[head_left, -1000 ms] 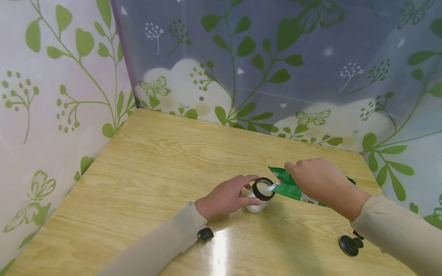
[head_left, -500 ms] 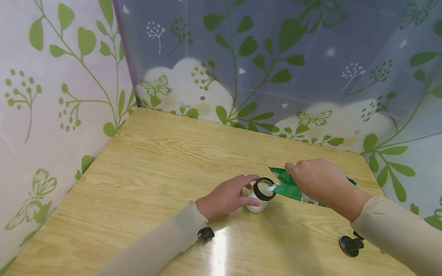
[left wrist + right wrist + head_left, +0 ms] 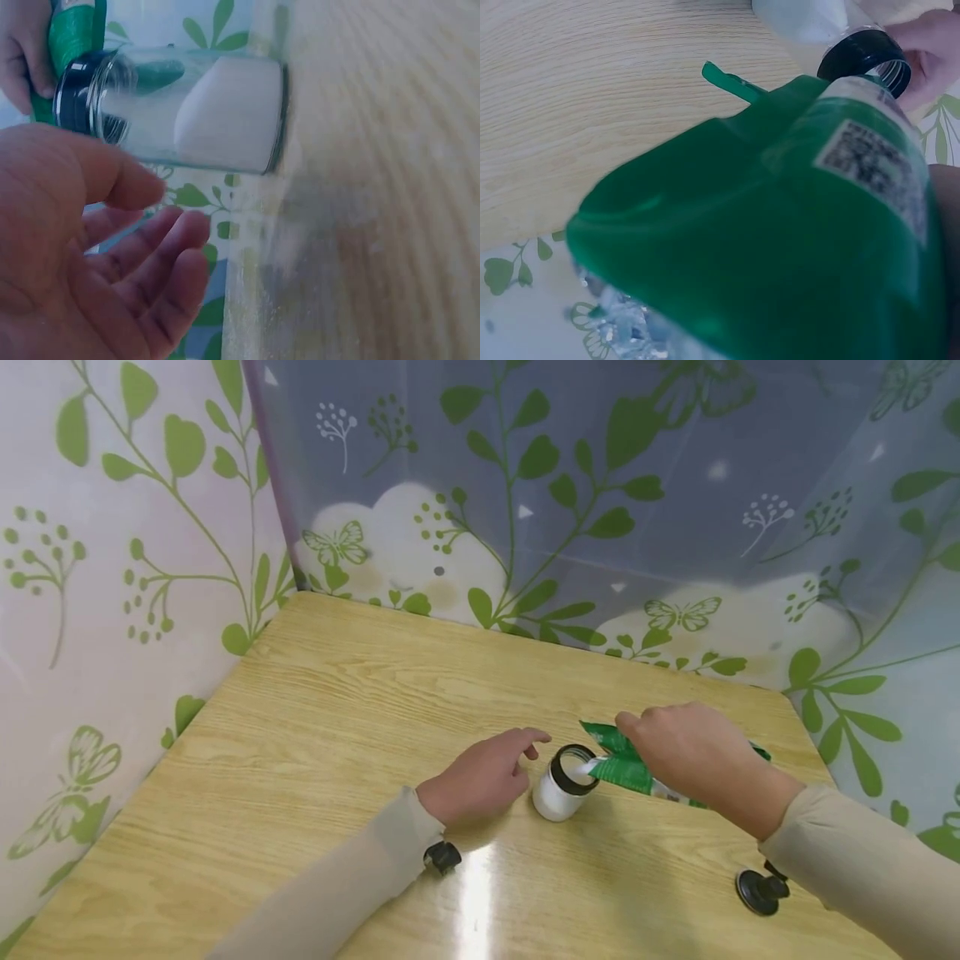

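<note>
A glass jar with a black collar stands upright on the table. White powder or fine grains fill part of it, heaped at a slant. My right hand grips a green plastic bag, tilted so that its opened corner lies at the jar's mouth. A white stream shows between bag and jar. My left hand is just left of the jar, apart from it, with fingers loosely bent and nothing in them. In the left wrist view its thumb and fingers are spread beside the glass.
On the table, a black disc with a knob lies near my right sleeve. Patterned walls stand along the table's far and left edges. A black device sits at my left wrist.
My left hand has let go of the jar and drawn back a little to the left. The right hand and the tilted bag have stayed almost in place.
</note>
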Available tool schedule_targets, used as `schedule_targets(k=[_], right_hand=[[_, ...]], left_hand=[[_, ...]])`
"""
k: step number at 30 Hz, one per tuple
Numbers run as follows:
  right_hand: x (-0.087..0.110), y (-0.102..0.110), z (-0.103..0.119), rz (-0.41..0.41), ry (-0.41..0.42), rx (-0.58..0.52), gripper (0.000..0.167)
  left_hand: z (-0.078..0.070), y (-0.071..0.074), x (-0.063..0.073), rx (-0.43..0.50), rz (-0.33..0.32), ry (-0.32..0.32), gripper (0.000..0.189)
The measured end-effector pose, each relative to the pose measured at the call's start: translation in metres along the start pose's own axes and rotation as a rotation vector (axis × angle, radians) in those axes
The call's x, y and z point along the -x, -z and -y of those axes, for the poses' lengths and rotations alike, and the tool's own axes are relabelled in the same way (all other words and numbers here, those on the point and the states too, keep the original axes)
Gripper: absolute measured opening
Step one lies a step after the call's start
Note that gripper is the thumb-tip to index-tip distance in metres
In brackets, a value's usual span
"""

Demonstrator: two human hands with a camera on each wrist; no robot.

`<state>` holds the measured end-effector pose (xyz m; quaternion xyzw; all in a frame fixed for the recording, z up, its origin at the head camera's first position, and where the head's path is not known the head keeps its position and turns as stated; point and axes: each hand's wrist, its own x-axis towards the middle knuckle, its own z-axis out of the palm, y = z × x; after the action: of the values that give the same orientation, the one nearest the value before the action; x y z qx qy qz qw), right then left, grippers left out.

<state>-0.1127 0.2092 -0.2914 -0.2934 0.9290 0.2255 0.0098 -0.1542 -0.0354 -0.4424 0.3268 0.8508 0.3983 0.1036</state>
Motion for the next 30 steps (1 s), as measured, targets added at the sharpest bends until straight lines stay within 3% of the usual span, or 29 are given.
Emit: schedule_targets(k=[4,7,14,23,30], right_hand=[[-0.0002,0.0,0.0003,0.0,0.001,-0.01,0.015],[0.0001,0.0002,0.0003,-0.001,0.006,-0.005,0.016],[-0.0005,0.0008,0.0001,-0.001,0.008,-0.016,0.018],[0.0004,0.0,-0.0013,-0.014,0.017,-0.005,0.015],[0.0016,0.0008,-0.0027,-0.01,0.011,0.0,0.015]], left_hand=[[0.0011,0.0043,-0.0025,-0.055,-0.084,0.002,0.018],[0.0003,0.0062,-0.0035,-0.074,-0.112,-0.009,0.009],[0.0019,0.0067,-0.0029,-0.108,-0.119,-0.025,0.016],[0.0033,0.0052,-0.0016,-0.159,-0.105,0.012,0.057],[0.0051,0.0031,-0.0025,-0.189,-0.079,0.036,0.055]])
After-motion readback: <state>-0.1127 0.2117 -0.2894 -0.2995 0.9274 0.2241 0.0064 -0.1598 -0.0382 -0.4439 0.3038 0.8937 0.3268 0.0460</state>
